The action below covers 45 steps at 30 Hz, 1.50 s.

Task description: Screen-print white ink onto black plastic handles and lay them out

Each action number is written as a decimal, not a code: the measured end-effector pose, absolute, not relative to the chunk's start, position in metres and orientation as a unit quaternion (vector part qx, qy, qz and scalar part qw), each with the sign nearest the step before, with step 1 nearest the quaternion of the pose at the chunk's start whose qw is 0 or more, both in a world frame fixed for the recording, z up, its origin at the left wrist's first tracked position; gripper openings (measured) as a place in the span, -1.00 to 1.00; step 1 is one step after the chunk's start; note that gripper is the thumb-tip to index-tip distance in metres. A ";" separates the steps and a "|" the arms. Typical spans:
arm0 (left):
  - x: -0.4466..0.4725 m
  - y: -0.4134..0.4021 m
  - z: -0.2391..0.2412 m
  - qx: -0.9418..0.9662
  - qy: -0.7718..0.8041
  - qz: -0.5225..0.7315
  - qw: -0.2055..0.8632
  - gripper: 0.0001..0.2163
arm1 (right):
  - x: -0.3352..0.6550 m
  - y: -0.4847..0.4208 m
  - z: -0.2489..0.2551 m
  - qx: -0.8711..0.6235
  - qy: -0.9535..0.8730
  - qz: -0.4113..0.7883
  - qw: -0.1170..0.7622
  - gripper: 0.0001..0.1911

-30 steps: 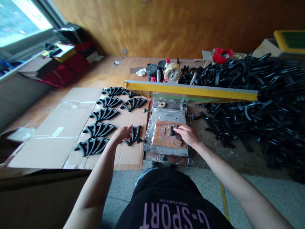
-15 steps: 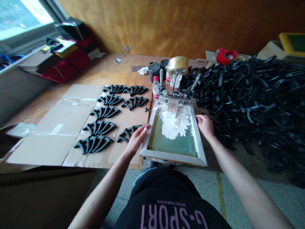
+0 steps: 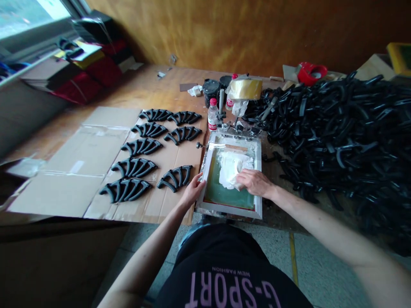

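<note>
A screen-printing frame (image 3: 203,193) with a pale border and green mesh lies in front of me. A patch of thick white ink (image 3: 228,167) covers the middle of its mesh. My left hand (image 3: 193,189) rests on the frame's left side, fingers closed against the edge. Over the mesh, my right hand (image 3: 255,181) has its fingers pinched together at the right of the ink. Something whitish shows beneath those fingertips, but ink and fingers hide what it is. A brown strip (image 3: 236,148) crosses the upper mesh.
On the left, cardboard (image 3: 72,167) carries several black ribbed, fan-shaped parts (image 3: 126,191). A large heap of black parts (image 3: 334,132) fills the right side. Behind the frame stand a red-capped bottle (image 3: 212,114), a dark tub (image 3: 211,92) and a tape roll (image 3: 246,88).
My right hand has moved left from the frame's right edge onto the white ink. The clear flat piece near the frame's top no longer shows there. The frame sits slightly differently.
</note>
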<state>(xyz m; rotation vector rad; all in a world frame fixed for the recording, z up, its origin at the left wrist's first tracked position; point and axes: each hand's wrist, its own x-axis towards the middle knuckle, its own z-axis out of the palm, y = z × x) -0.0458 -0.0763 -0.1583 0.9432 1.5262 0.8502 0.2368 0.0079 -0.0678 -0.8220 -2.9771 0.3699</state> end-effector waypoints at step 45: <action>0.013 -0.043 -0.044 0.309 0.528 0.528 0.589 -0.48 | 0.252 0.009 -0.133 -0.543 -0.817 0.186 0.058 -0.83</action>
